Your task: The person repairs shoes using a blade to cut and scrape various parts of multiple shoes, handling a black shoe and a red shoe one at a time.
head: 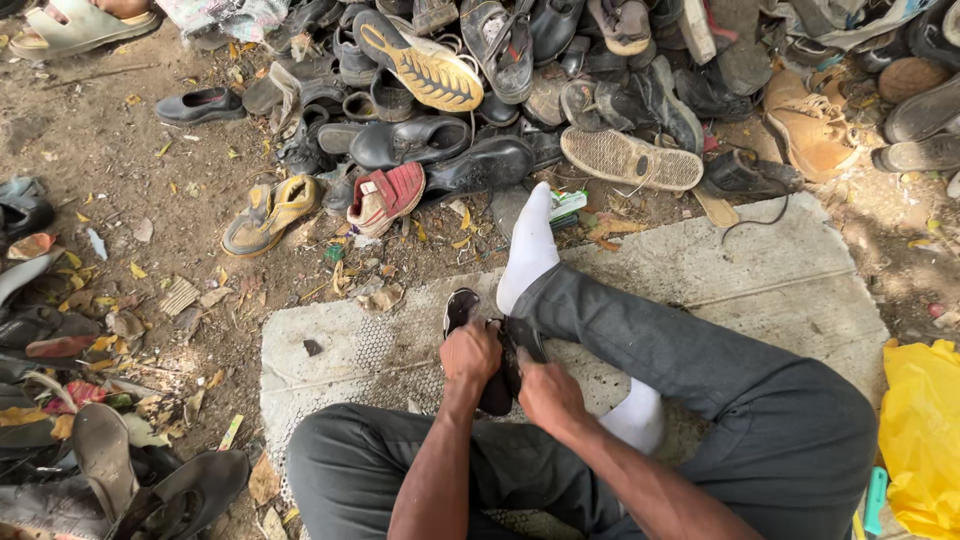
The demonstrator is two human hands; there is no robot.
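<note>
Two hands grip one dark shoe (478, 335) between them above a pale mat (700, 270); left hand (470, 353) clasps its side, right hand (545, 392) its heel; heaped old shoes (500, 90) lie beyond a white-socked foot (528, 245).

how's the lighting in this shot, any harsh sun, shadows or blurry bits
Head view: soft, dappled shade overall; brighter sun patches fall on the dirt at top left and far right. The left hand and right hand on the dark shoe are sharp, as is the shoe pile. The yellow bag looks slightly overexposed. Edges bend a little.
</note>
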